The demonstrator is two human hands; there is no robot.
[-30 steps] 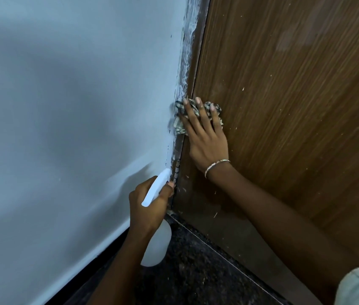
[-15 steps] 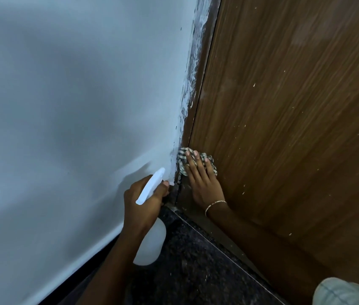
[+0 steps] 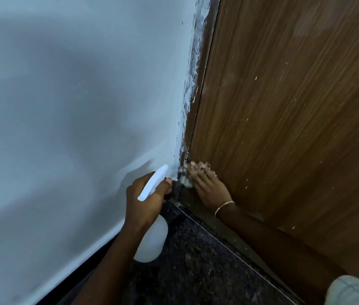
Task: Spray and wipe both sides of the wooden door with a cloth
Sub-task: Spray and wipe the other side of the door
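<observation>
The cloth is a small checked rag, soft and light. It bunches easily, so it is best held flat under spread fingers rather than pinched. It lies against the door at its lower left edge, just above the floor. The door is stiff and smooth, speckled with pale flecks.

The right grip presses the cloth to the wood. Its fingers look straight and laid over the rag, though motion blur makes that uncertain. The left grip is curled round the neck of the white bottle, nozzle toward the corner beside the wall.

Compared with a second ago, cloth and right grip have slid down the door edge from higher up to near the floor. The bottle has barely shifted.
</observation>
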